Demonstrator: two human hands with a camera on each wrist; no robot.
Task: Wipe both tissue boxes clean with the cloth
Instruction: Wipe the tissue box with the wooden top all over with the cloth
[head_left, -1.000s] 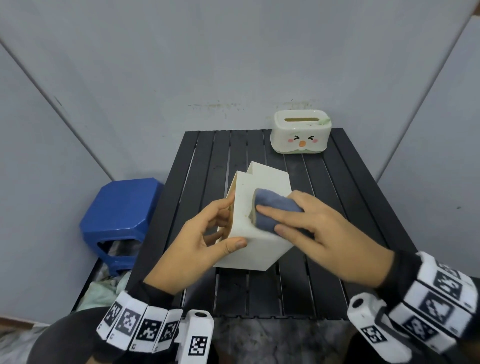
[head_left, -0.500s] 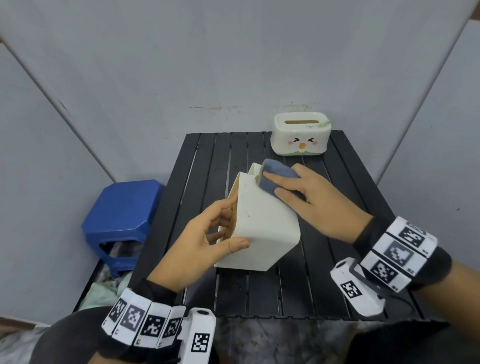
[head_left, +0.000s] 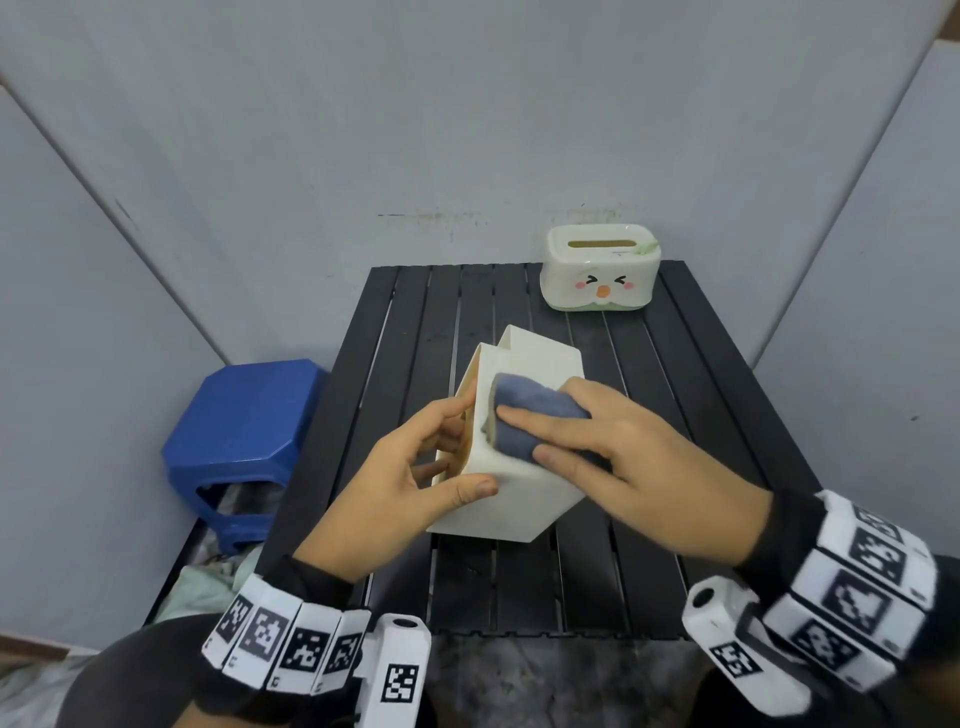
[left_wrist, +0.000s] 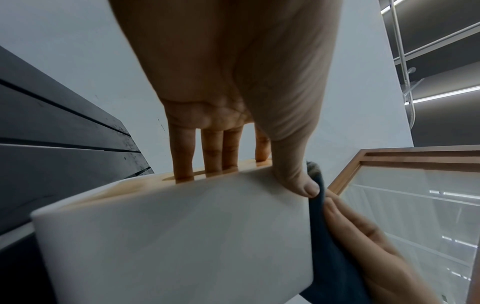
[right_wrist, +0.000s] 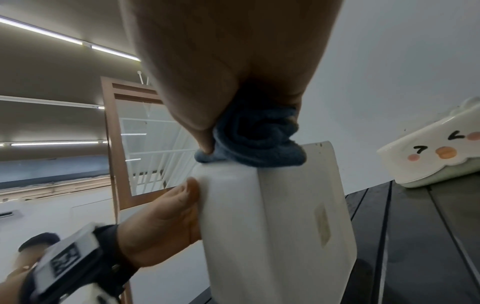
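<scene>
A plain white tissue box (head_left: 519, 499) stands tilted on the black slatted table (head_left: 649, 571), its wooden slotted face turned left. My left hand (head_left: 415, 467) grips it, fingers (left_wrist: 182, 164) in the slot and thumb on the near white face (left_wrist: 168, 236). My right hand (head_left: 623, 452) presses a folded blue cloth (head_left: 530, 415) flat against the box's upper face; the cloth (right_wrist: 254, 142) bunches under the palm above the box (right_wrist: 272, 236). A second tissue box (head_left: 600, 270), cream with a cartoon face, sits at the table's far right and shows at the right edge as the cartoon box (right_wrist: 428, 152).
A blue plastic stool (head_left: 239, 431) stands left of the table, with pale cloth (head_left: 208, 587) on the floor beside it. Grey walls close in behind and at both sides. Bare slats lie near the front edge of the table.
My right hand slid the cloth from the box's middle up to its far top edge, then back down toward me. The left hand and the box stayed put.
</scene>
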